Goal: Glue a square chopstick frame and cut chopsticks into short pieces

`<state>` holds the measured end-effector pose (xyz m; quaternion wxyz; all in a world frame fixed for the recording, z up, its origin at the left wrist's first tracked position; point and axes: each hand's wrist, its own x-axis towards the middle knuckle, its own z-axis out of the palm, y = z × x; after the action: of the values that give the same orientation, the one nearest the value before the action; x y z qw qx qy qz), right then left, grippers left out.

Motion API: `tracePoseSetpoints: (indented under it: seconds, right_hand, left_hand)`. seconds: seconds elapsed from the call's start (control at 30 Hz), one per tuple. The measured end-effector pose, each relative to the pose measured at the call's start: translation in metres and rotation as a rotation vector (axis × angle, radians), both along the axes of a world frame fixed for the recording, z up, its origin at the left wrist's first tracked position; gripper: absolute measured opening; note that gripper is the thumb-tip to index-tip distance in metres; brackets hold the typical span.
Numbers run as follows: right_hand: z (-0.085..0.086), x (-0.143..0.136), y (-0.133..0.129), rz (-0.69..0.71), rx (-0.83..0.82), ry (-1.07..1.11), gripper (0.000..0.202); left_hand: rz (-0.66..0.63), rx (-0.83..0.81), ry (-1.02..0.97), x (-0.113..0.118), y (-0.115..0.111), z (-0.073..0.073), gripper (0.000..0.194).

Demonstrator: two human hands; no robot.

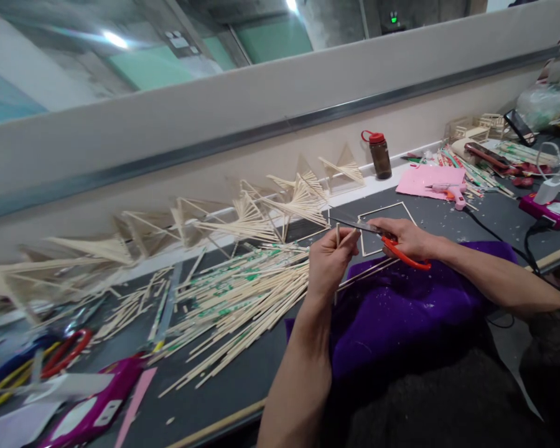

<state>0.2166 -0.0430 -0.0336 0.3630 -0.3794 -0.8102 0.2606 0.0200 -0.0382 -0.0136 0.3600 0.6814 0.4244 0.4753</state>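
beige thin wooden stick (338,234), pinched in your left hand (327,258), looks light but snappable, best held mid-length, while your right hand (407,238) grips red-handled metal scissors (394,249).

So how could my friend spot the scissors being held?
At the long dark-grey table, find the rumpled purple cloth by its near edge. Just above it in the picture, the right hand grips silver-bladed, orange-red-handled scissors. Unlike the red loop-shaped handle lying at far left, they're in a hand.
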Motion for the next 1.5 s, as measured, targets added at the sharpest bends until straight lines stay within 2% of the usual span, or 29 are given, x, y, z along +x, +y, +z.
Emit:
tracePoseSetpoints:
  seconds: [0.13, 0.2, 0.27, 0.37, 0.5, 0.73, 0.93, 1.2, 1.5]
  right_hand:
    - [-0.002, -0.006, -0.001, -0.076, 0.000, 0.049, 0.047]
    - [-0.002, -0.010, -0.002, -0.107, -0.001, 0.071, 0.048]
    - [-0.002, -0.012, -0.004, -0.121, -0.008, 0.091, 0.049]
    - [-0.001, -0.015, -0.006, -0.123, -0.019, 0.099, 0.050]
    - [0.000, -0.017, -0.008, -0.128, -0.029, 0.069, 0.050]
    - [-0.002, -0.012, -0.005, -0.107, -0.029, -0.020, 0.057]
    - [-0.001, -0.009, -0.004, -0.090, -0.024, -0.026, 0.062]
    - [-0.001, -0.006, -0.005, -0.047, -0.061, 0.038, 0.047]
    - [-0.003, -0.007, -0.004, -0.086, -0.044, 0.050, 0.043]
  left_hand:
    - [0.170, 0.507, 0.313, -0.002, 0.003, -0.006, 0.027]
    - [0.236, 0.690, 0.428, -0.003, 0.005, -0.008, 0.028]
    - [0.293, 0.784, 0.511, -0.005, 0.007, -0.010, 0.028]
    - [0.340, 0.839, 0.549, -0.006, 0.008, -0.014, 0.027]
    - [0.366, 0.838, 0.541, -0.006, 0.007, -0.014, 0.026]
    - [0.302, 0.720, 0.535, -0.006, 0.002, -0.010, 0.028]
    - [0.283, 0.711, 0.517, -0.004, 0.000, -0.009, 0.029]
    - [0.267, 0.687, 0.484, -0.002, -0.003, -0.007, 0.028]
    - [0.265, 0.571, 0.420, -0.001, 0.001, -0.013, 0.029]
